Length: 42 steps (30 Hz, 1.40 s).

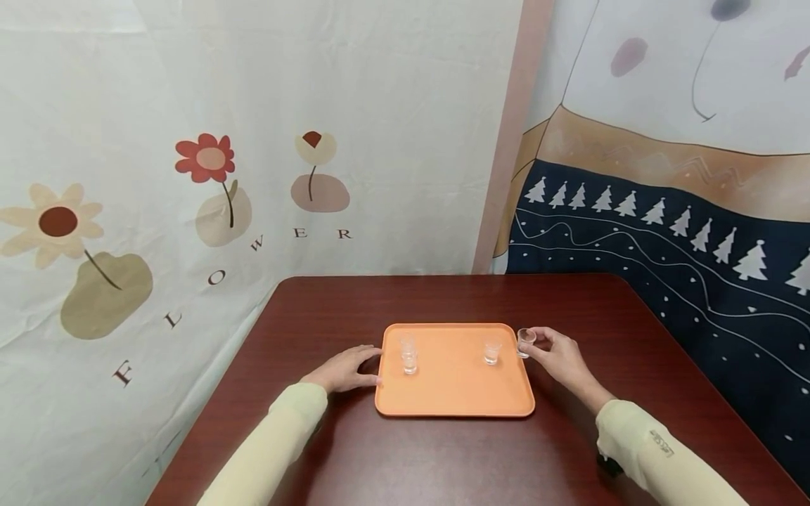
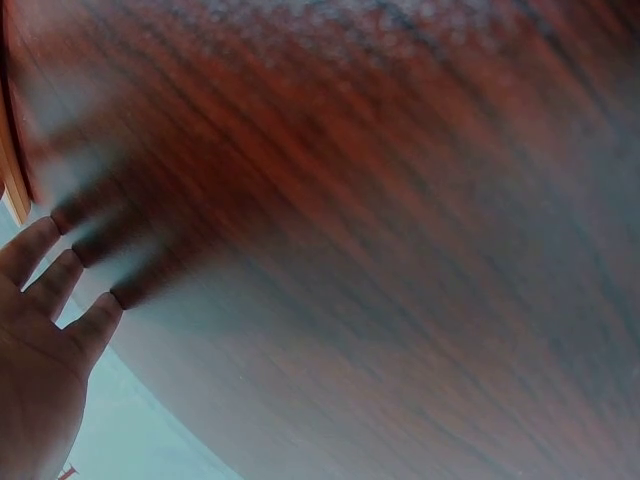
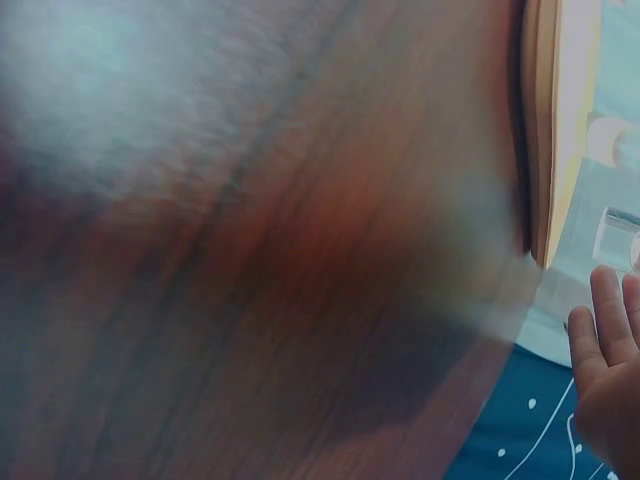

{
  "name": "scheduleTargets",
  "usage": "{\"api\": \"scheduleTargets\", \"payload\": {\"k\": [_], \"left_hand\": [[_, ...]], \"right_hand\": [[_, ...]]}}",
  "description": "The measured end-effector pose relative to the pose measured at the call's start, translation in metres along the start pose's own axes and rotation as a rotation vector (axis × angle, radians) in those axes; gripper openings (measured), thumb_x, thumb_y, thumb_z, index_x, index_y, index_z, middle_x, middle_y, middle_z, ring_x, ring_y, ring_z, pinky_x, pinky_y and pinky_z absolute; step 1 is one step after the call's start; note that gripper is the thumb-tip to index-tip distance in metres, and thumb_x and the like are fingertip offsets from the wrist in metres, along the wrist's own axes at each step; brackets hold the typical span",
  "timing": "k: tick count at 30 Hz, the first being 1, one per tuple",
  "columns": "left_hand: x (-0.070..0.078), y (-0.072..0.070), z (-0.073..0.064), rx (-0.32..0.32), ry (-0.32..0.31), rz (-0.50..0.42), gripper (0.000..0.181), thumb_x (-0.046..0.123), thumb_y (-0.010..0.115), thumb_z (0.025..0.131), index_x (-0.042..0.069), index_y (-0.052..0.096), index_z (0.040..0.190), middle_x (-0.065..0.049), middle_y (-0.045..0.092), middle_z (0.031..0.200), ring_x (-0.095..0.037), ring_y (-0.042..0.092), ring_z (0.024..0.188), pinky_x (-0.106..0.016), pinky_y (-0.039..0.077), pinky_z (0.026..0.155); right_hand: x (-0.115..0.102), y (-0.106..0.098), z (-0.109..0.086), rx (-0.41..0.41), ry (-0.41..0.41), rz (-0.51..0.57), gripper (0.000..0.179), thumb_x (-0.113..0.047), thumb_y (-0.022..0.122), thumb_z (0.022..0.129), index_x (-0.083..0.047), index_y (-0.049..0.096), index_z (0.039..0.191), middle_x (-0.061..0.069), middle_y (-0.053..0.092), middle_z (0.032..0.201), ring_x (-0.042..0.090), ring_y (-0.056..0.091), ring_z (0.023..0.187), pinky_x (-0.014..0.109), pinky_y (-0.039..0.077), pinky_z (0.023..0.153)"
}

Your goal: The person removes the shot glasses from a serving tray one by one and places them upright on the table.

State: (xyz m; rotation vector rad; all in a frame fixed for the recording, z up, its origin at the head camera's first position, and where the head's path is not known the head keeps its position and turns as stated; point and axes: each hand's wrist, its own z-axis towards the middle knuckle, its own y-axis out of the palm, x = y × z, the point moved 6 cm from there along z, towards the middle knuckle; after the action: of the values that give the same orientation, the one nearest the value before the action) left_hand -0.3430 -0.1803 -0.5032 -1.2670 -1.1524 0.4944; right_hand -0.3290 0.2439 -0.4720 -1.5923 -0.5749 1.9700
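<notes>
One small glass [image 1: 526, 344] pinched in right hand [image 1: 563, 358] at right edge of orange tray [image 1: 451, 386], head view; left hand [image 1: 344, 369] loosely spread at left edge, light steadying pressure advisable. Left wrist view: fingers [image 2: 92, 325] extended. Right wrist view: glass near fingertips [image 3: 605, 285]; gentle, level hold wise.

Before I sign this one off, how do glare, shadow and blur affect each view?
Head: mostly crisp, sheen on the near table, clear cups faint against the orange tray; left wrist: table blurred in places, dark streaks, shadow or reflection, off the left hand; right wrist: pale glare at upper left, the cup at the right hand washed out.
</notes>
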Motion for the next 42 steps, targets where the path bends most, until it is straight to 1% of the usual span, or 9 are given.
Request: {"api": "scheduleTargets", "payload": {"k": [5,10,17,22,26,32,36,38,42], "left_hand": [[0.002,-0.002,0.0,0.001,-0.001,-0.003,0.069,0.049,0.072,0.088,0.017,0.051,0.146,-0.016,0.043,0.151,-0.034,0.037,0.141,-0.052,0.033,0.112],[0.002,-0.001,-0.001,-0.005,-0.011,-0.008,0.07,0.05,0.072,0.088,0.018,0.051,0.146,-0.016,0.042,0.152,-0.033,0.037,0.141,-0.052,0.033,0.111],[0.001,0.0,0.0,-0.004,-0.004,-0.006,0.07,0.051,0.071,0.088,0.018,0.051,0.146,-0.016,0.043,0.151,-0.034,0.037,0.141,-0.052,0.033,0.111],[0.001,-0.001,-0.001,0.0,0.003,-0.003,0.07,0.051,0.072,0.088,0.018,0.052,0.145,-0.016,0.043,0.151,-0.033,0.037,0.141,-0.051,0.033,0.111],[0.002,-0.001,-0.001,0.0,-0.004,-0.003,0.07,0.052,0.071,0.088,0.018,0.051,0.146,-0.015,0.043,0.151,-0.033,0.038,0.14,-0.051,0.034,0.111],[0.002,0.0,-0.001,-0.012,-0.016,0.003,0.07,0.052,0.07,0.089,0.019,0.05,0.147,-0.015,0.042,0.152,-0.033,0.037,0.141,-0.05,0.034,0.111],[0.002,0.0,-0.003,-0.014,-0.024,0.0,0.07,0.051,0.071,0.088,0.019,0.05,0.147,-0.015,0.042,0.152,-0.032,0.037,0.141,-0.05,0.034,0.111],[0.002,0.0,-0.003,-0.017,-0.019,-0.001,0.07,0.051,0.071,0.088,0.018,0.05,0.147,-0.015,0.041,0.152,-0.033,0.037,0.141,-0.05,0.034,0.111],[0.002,-0.002,-0.002,-0.012,-0.012,0.001,0.071,0.052,0.071,0.088,0.018,0.05,0.146,-0.015,0.042,0.152,-0.033,0.038,0.14,-0.05,0.034,0.111]], "right_hand": [[0.003,-0.005,0.009,0.047,-0.004,-0.005,0.042,-0.027,0.078,0.088,0.0,0.067,0.118,0.014,0.07,0.103,0.03,0.068,0.093,0.038,0.058,0.076],[0.007,-0.009,0.017,0.073,0.017,-0.005,0.041,-0.028,0.076,0.089,0.0,0.066,0.119,0.016,0.07,0.104,0.03,0.067,0.094,0.039,0.058,0.077],[0.016,-0.015,0.03,0.105,0.097,-0.004,0.048,-0.032,0.071,0.094,0.001,0.06,0.127,0.021,0.066,0.115,0.033,0.064,0.103,0.044,0.056,0.085],[0.023,-0.018,0.039,0.157,0.146,0.002,0.047,-0.031,0.071,0.093,0.0,0.061,0.127,0.021,0.065,0.116,0.034,0.064,0.105,0.046,0.054,0.086],[0.026,-0.018,0.044,0.185,0.177,0.003,0.046,-0.031,0.07,0.093,0.0,0.061,0.126,0.022,0.065,0.116,0.035,0.062,0.107,0.046,0.052,0.087],[0.032,-0.011,0.047,0.185,0.25,0.008,0.048,-0.032,0.069,0.094,0.001,0.059,0.129,0.022,0.063,0.119,0.036,0.056,0.11,0.05,0.047,0.094],[0.037,-0.007,0.047,0.184,0.283,0.008,0.049,-0.033,0.068,0.095,0.001,0.058,0.129,0.023,0.061,0.122,0.037,0.054,0.112,0.052,0.045,0.098],[0.039,-0.006,0.047,0.185,0.301,0.006,0.049,-0.033,0.068,0.095,0.001,0.058,0.129,0.023,0.061,0.122,0.038,0.053,0.113,0.052,0.044,0.098],[0.041,-0.004,0.046,0.188,0.313,-0.002,0.048,-0.032,0.068,0.095,0.002,0.058,0.127,0.023,0.061,0.12,0.039,0.052,0.112,0.053,0.042,0.097]]}}
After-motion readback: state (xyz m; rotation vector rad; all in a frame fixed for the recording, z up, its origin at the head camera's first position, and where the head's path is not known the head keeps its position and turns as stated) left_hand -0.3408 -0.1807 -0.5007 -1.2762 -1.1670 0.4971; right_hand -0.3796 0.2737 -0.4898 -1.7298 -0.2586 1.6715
